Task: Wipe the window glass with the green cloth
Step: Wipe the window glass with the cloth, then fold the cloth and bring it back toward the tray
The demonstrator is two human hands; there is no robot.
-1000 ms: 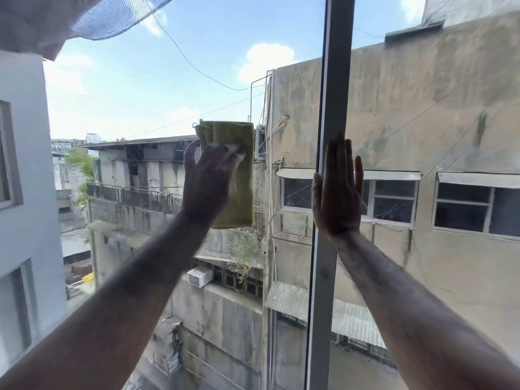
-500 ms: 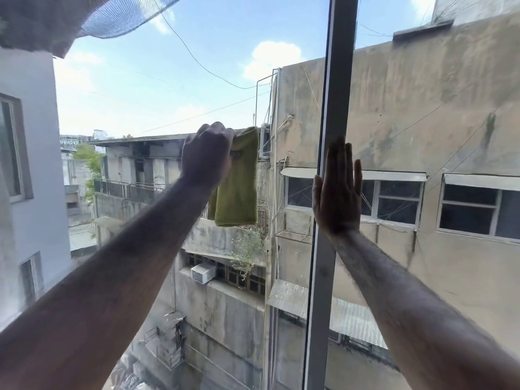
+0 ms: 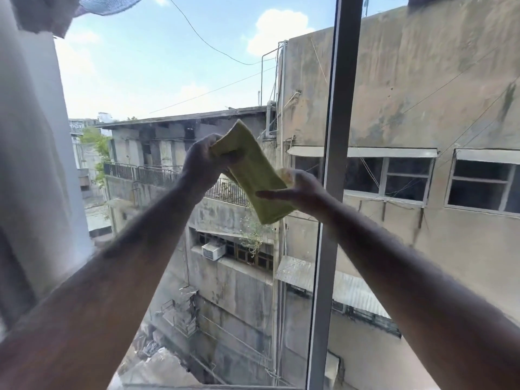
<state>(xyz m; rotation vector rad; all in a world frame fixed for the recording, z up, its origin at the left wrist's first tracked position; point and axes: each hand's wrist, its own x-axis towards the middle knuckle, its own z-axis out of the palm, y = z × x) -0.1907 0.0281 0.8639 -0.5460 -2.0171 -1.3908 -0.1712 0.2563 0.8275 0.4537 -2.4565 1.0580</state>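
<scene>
Left of the grey window mullion [image 3: 334, 153], a pale curtain [image 3: 31, 164] hangs at the frame's edge. The left hand [image 3: 204, 163] comes next, its grip closed tight on the upper end of the green cloth [image 3: 254, 175], which is folded into a long strip and slants down toward the mullion. The right hand [image 3: 298, 188], just short of the mullion, takes the cloth's lower part — thumb over the edge, fingers [image 3: 270, 195] laid under it, a loose hold on the fabric. The cloth appears to be held off the window glass [image 3: 168, 80], not pressed to it, so this looks like a refold or a change of hands rather than a wiping stroke.

The risk lies in that handover: if the left hand lets go before the right has properly closed, the cloth could slip and fall. A bunched fold would also wipe unevenly, leaving streaks. The pane right of the mullion looks hazier, though I cannot tell for sure.
</scene>
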